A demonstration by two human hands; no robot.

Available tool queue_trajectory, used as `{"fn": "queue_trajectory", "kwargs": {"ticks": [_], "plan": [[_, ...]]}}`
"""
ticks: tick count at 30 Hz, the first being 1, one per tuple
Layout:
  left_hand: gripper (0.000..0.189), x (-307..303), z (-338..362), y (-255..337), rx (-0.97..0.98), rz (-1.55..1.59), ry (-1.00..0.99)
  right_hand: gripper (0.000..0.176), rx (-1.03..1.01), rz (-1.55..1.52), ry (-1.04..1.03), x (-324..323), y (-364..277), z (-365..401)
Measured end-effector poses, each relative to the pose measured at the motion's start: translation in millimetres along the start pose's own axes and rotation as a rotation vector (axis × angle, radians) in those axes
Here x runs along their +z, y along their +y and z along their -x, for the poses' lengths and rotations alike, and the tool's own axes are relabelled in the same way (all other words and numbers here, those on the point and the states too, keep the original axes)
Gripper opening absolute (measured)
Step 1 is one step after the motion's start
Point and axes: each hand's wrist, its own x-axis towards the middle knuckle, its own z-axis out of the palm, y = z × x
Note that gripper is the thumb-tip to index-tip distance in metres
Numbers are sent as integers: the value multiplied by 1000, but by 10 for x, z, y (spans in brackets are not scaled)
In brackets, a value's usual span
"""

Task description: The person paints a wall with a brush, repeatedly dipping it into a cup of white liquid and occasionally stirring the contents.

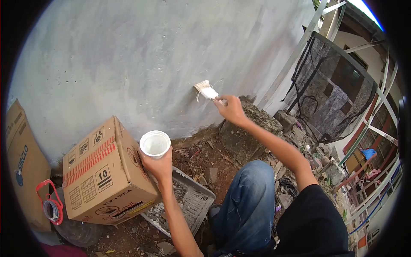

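A brush (209, 92) with pale bristles and a white, paint-covered body has its bristle end at the grey wall (128, 55). My right hand (231, 109) is closed round its handle, on the right of the bristles. Low in front of the wall, my left hand (159, 165) holds a white cup (155, 144) upright by its side, beside the cardboard box. The cup's mouth faces up and its inside looks white; how full it is I cannot tell.
A cardboard box (92, 171) stands left of my left hand, with a flat carton (25, 167) and a red-handled container (52, 210) farther left. A grey tray (195, 199) lies on the soil. Right are a rock (246, 128), rubble and a black mesh panel (334, 90).
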Motion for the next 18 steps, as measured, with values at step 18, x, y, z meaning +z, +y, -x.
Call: {"fn": "queue_trajectory", "kwargs": {"ticks": [18], "plan": [[54, 159, 149, -94, 63, -69, -55, 31, 170, 230, 122, -2764, -1056, -2743]]}}
